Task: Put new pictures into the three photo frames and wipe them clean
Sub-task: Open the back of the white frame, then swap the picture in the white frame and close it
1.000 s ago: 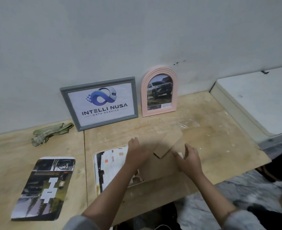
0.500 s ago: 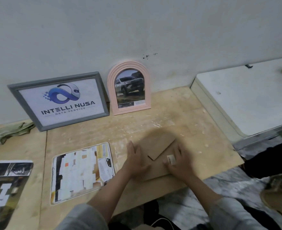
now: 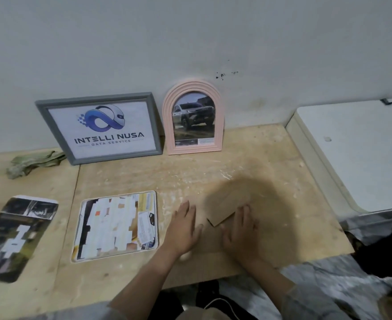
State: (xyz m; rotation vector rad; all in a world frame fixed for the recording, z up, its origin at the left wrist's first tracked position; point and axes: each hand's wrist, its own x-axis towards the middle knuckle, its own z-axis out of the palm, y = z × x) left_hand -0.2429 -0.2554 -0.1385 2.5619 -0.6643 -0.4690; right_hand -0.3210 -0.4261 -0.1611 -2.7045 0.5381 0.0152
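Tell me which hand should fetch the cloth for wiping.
Left. The cloth lies far left by the grey frame; the left hand is on that side, the right hand farther away.

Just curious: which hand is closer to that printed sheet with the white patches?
Left. The left hand lies just right of the printed sheet; the right hand is farther right, on the brown backing board.

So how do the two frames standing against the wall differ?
The grey frame is rectangular and set landscape, while the pink frame is arched and taller than wide. The grey frame holds an Intelli Nusa logo print; the pink frame holds a photo of a truck. Both stand on the wooden table, leaning back against the wall.
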